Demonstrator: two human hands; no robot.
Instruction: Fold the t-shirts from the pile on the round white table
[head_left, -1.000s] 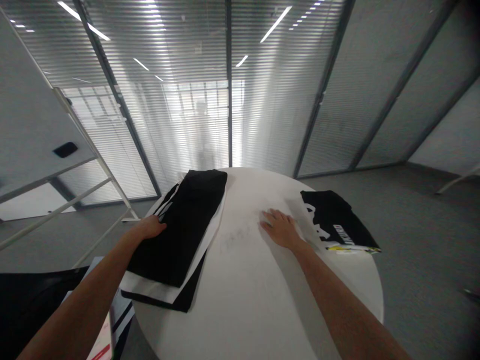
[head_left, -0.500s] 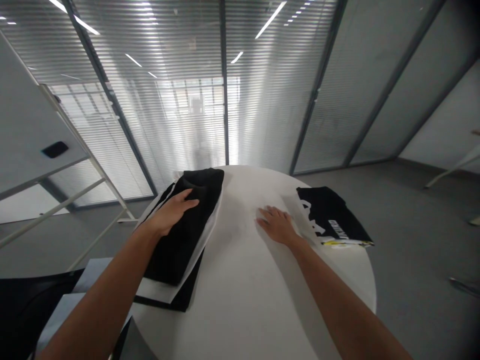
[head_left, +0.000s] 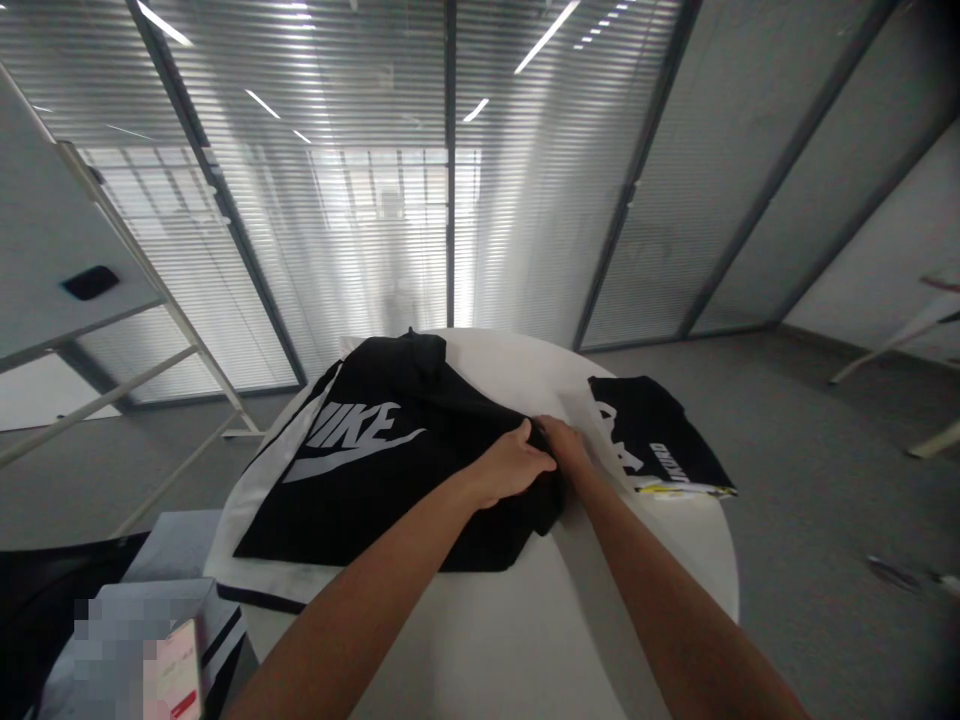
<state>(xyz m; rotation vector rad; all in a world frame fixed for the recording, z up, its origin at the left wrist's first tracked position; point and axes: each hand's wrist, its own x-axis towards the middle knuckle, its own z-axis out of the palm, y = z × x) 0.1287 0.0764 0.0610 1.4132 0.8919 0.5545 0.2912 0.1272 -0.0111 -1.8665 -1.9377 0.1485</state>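
A black garment [head_left: 420, 390] with white side panels and a grey NIKE logo lies spread over the left and middle of the round white table [head_left: 510, 650]. Its right part is bunched and slightly raised where both hands meet. My left hand [head_left: 514, 465] reaches across the cloth and is closed on that bunched edge, thumb uppermost. Just to its right, my right hand [head_left: 566, 450] grips the same edge, its fingertips partly hidden by cloth. Right of my hands lies a folded black garment [head_left: 660, 430] with white lettering and a yellow strip along its near edge.
A whiteboard on a metal stand [head_left: 202, 350] is at the left. Near the lower left are grey boxy shapes [head_left: 176, 555] and a phone [head_left: 180, 675] with a lit screen. Glass partitions with blinds [head_left: 375, 250] rise behind the table.
My left hand has moved right, carrying the garment's upper layer across the table and exposing the NIKE logo. My right hand, flat on the table before, is now at the garment's edge.
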